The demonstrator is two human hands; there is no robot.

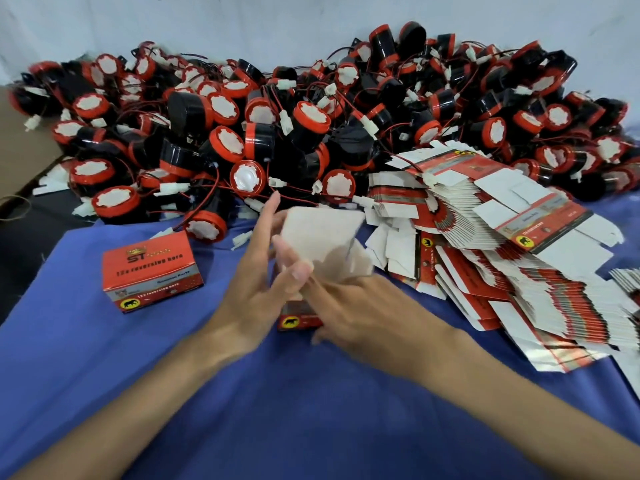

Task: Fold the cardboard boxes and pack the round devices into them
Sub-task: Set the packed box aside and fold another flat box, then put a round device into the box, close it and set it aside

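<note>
Cloth: blue cloth (311, 410) is spreading under both forearms and hands, running out past them on every side.
Wall: pale wall (207, 22) is standing far beyond the fingertips, behind everything else.
Round devices: black-and-red heap of round devices (311, 116) is piling up just beyond the fingertips of both hands and stretching far to the left and right of them. White-centred faces are pointing every way, and thin red and black wires with white plugs are trailing among them.
Flat blanks: fanned stack of flat blanks (519, 254), red and white, is lying right of the right hand, its nearest edges just beside that hand and its far end leaning onto the heap.
Left hand: left hand (256, 289) is stretching its fingers out straight and spread, index pointing away toward the heap and thumb lying against a white flap. It is gripping nothing.
Right hand: right hand (363, 313) is pressing against the right side of the carton, fingers reaching toward its red lower end. Motion blur is hiding whether they are curling round it, so I cannot tell.
Half-folded box: half-folded box (322, 233) is sitting between the two hands and touching both. Its white flaps are standing open and blurred, and its red end with a yellow-and-black badge is showing below the left thumb.
Finished box: finished box (152, 271), red and closed, is resting on the cloth left of the left hand, apart from it.
Loose device: loose device (206, 226) is lying at the heap's near edge, beyond the finished box and left of the left index fingertip.
</note>
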